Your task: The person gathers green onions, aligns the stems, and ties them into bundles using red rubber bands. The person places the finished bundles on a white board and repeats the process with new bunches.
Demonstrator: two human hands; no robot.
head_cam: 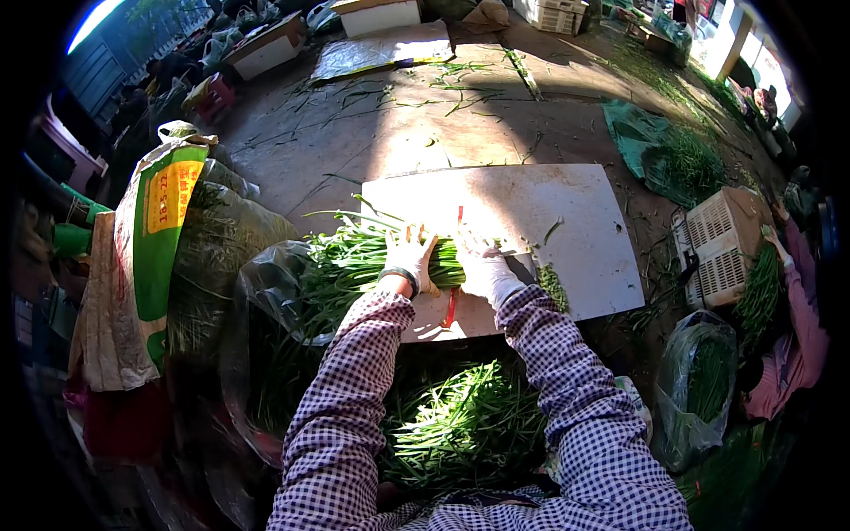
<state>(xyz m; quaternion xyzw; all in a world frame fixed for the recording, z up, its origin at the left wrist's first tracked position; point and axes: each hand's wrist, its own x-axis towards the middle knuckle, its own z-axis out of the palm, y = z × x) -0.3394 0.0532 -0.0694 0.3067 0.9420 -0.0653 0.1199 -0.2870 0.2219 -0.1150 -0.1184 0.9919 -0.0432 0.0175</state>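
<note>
A bundle of long green leafy stalks [352, 255], which look like garlic chives, lies across a white board [584, 239]. My left hand [408, 259], in a pale glove with a dark band at the wrist, grips the bundle from above with its fingers spread. Around the bundle's right end is my right hand [483, 267], also gloved; glare hides its fingertips. A red strip [452, 308] runs beneath the bundle and shows on both sides of it. Beside my right wrist lies a flat dark piece [522, 267], possibly a blade. Short green trimmings [552, 287] are scattered next to it.
Loose green cuttings [465, 425] heap up below my forearms. To the left are a clear plastic bag [275, 265] and a green-and-white sack [163, 252]. At right stand a plastic crate [717, 245] and a bagged bundle [707, 378], near a person's pink sleeve [800, 299].
</note>
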